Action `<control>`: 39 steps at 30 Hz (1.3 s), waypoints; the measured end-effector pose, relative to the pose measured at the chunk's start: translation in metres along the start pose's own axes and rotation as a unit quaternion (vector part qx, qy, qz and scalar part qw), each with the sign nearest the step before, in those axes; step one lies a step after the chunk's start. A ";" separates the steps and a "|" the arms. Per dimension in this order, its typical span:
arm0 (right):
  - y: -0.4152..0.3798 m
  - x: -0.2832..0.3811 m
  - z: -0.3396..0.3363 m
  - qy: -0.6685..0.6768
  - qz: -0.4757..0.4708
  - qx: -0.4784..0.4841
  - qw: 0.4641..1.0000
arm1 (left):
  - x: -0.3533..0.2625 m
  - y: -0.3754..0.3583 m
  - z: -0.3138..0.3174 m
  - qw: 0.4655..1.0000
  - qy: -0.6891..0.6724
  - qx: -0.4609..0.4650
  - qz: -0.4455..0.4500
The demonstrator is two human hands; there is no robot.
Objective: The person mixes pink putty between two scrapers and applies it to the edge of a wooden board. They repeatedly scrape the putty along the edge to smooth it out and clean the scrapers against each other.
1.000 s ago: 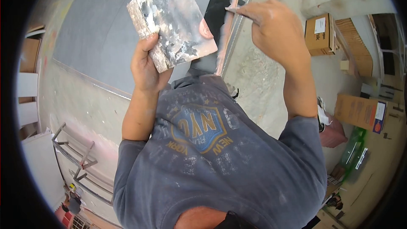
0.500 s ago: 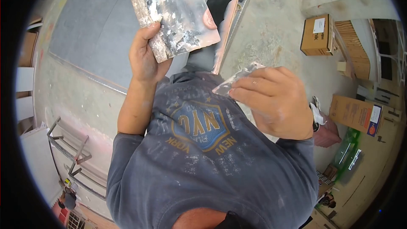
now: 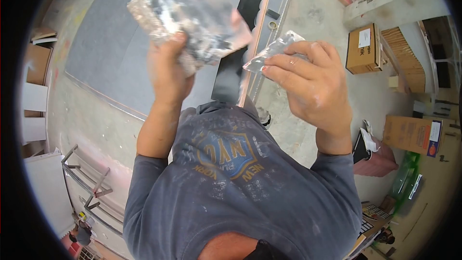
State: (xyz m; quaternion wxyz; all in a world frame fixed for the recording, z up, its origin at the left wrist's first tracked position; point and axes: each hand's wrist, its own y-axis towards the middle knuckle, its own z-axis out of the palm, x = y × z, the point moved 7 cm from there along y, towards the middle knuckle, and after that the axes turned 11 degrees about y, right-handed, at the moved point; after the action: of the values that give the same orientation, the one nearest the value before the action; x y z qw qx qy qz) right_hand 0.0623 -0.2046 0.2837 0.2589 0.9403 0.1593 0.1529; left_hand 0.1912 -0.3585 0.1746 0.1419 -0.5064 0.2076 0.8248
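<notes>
My left hand [image 3: 168,72] is closed around the edge of a flat board [image 3: 192,9] smeared with grey, white and pinkish paste, blurred by motion. A small pink dab sits near the board's right edge. In my right hand [image 3: 315,84] a thin, shiny putty spreader [image 3: 274,50] is pinched between fingers and thumb, its straight edge pointing toward the board but apart from it. Beyond both hands lies a long black panel [image 3: 228,74] whose right edge [image 3: 255,48] carries a pinkish, scalloped band.
A large grey panel [image 3: 101,43] spreads across the left. A tape roll [image 3: 273,25] lies beside a small dark block [image 3: 273,14]. Cardboard boxes [image 3: 361,58] and a reddish bin [image 3: 378,156] stand at right. At left are a metal frame [image 3: 96,191] and another person [image 3: 82,235].
The smeared board has shifted left and is now blurred. My right hand has risen with the spreader. More of the black panel shows between my hands.
</notes>
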 end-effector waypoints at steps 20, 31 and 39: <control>0.065 -0.336 0.051 0.042 0.202 -0.268 0.941 | 0.048 -0.009 -0.004 0.980 -0.116 0.039 -0.156; 0.079 -0.361 0.080 -0.092 0.091 -0.287 0.949 | 0.043 -0.011 0.002 0.969 -0.089 0.083 -0.217; 0.071 -0.350 0.080 -0.142 0.088 -0.214 0.962 | 0.040 -0.010 0.000 0.968 -0.076 0.062 -0.230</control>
State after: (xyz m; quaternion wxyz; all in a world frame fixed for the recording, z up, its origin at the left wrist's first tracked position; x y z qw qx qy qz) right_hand -0.2085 -0.4300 0.1841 0.4597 0.8853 0.0006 0.0702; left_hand 0.1776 -0.3494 0.1365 0.3744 -0.4664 0.1244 0.7917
